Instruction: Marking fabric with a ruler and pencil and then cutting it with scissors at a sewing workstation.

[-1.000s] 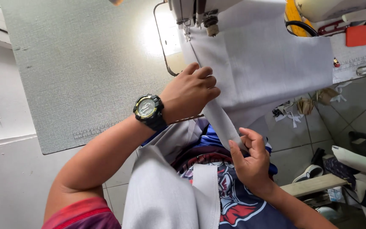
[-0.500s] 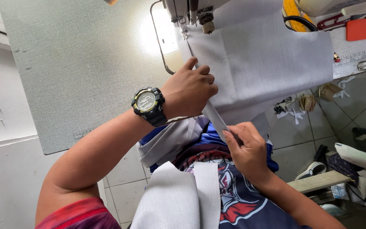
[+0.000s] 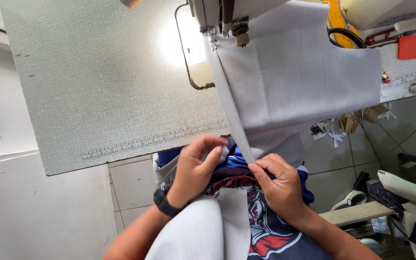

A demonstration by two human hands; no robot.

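Note:
A pale grey fabric (image 3: 304,82) lies on the sewing table under the machine's presser foot (image 3: 239,34). Its folded edge runs as a taut strip down off the table's front edge to my lap. My right hand (image 3: 279,188) pinches that strip's lower end between thumb and fingers. My left hand (image 3: 196,168), with a black watch (image 3: 163,202) on the wrist, is curled just below the table's edge, its fingertips closed on a fold of the same grey fabric. More grey fabric (image 3: 203,236) is bunched in my lap over a blue printed shirt.
The grey textured table (image 3: 97,86) has a ruler printed along its front edge. Black-handled scissors (image 3: 345,36), red snips (image 3: 386,36) and an orange square block (image 3: 411,46) lie at the back right. Below are floor tiles, a shoe (image 3: 350,200) and a wooden board (image 3: 357,212).
My left hand has come off the fabric on the table and dropped below the table's front edge. The right hand stays pinched on the strip, which now hangs straighter.

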